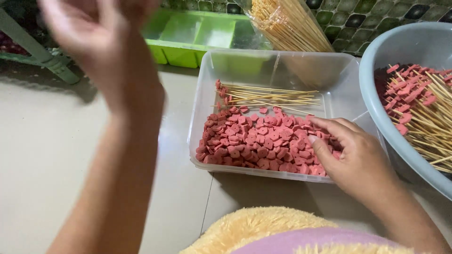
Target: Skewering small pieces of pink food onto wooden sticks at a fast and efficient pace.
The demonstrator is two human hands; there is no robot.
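Two hands (351, 155), one clear tray (207, 89)

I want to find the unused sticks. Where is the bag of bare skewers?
In the head view, the bag of bare skewers stands at top centre, behind the clear tray and right of the green bin.

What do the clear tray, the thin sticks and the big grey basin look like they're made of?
The clear tray looks like thin, glossy plastic: you can see the floor through its walls. The sticks look like bare bamboo or wood, pale yellow and matt. The grey basin seems to be smooth moulded plastic with a soft sheen. The right hand rests on pink slices in the tray.
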